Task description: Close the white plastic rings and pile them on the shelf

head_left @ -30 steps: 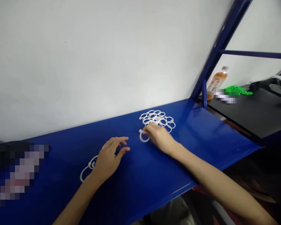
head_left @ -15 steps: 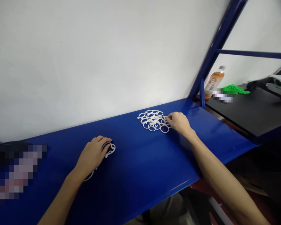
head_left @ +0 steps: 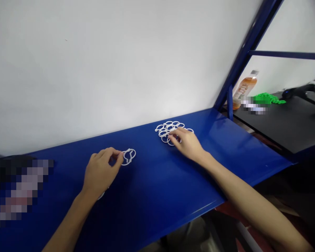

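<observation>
**My hands at work on the blue metal bench [head_left: 152, 206]**
My left hand [head_left: 101, 171] pinches a small bunch of white plastic rings [head_left: 129, 156]; my right hand [head_left: 187, 143] rests on the larger ring cluster [head_left: 165, 130], farther right.

Look at that lane: the left hand [head_left: 101, 171] has open run along the blue bench top [head_left: 149, 175] over to the right hand [head_left: 187, 143]! Beyond the plastic rings [head_left: 168, 131], the white wall [head_left: 107, 70] blocks twelve o'clock, the blue steel upright [head_left: 241, 59] two.
</observation>
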### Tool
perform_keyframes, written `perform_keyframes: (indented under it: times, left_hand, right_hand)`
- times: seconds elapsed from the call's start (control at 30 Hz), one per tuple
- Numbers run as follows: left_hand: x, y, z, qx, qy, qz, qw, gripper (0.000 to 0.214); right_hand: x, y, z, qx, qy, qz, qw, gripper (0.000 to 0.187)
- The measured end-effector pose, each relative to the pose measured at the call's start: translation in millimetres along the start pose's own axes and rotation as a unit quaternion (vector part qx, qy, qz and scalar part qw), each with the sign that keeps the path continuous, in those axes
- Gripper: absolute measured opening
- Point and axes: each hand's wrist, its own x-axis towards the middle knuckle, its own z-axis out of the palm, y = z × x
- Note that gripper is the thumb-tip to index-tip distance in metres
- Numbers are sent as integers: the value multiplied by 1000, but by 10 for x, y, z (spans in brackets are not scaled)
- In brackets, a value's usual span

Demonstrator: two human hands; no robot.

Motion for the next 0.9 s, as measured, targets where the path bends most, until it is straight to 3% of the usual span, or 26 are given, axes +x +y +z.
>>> perform_keyframes:
  times: [0.1, 0.2, 0.3, 0.4, 0.47, 0.7, 0.9]
  left_hand:
    - [-47, 126, 40, -44, 27, 52, 997, 20]
    - [-115, 278, 126, -76, 53, 100, 991, 18]
    - [-191, 434, 192, -93, 54, 137, 985, 22]
    - [-242, 548, 188, -139, 4, 170, 976, 28]
    - [-254, 583, 161, -182, -46, 158, 969, 32]
    - [-220, 570, 115, -277, -189, 29, 942, 38]
    - [-223, 613, 79, -292, -197, -10, 936, 29]
  right_hand:
    - [-109, -232, 182, 79, -70, -88, 991, 29]
    - [-198, -410, 320, 164, -133, -132, 969, 35]
    - [-241, -497, 381, 214, -166, -134, 953, 22]
    - [-249, -514, 378, 217, -172, -102, 955, 20]
    - [-255, -511, 360, 209, -168, -108, 957, 21]
    - [-354, -541, 371, 96, -138, -253, 953, 28]
    - [-397, -549, 344, 8, -77, -334, 940, 31]
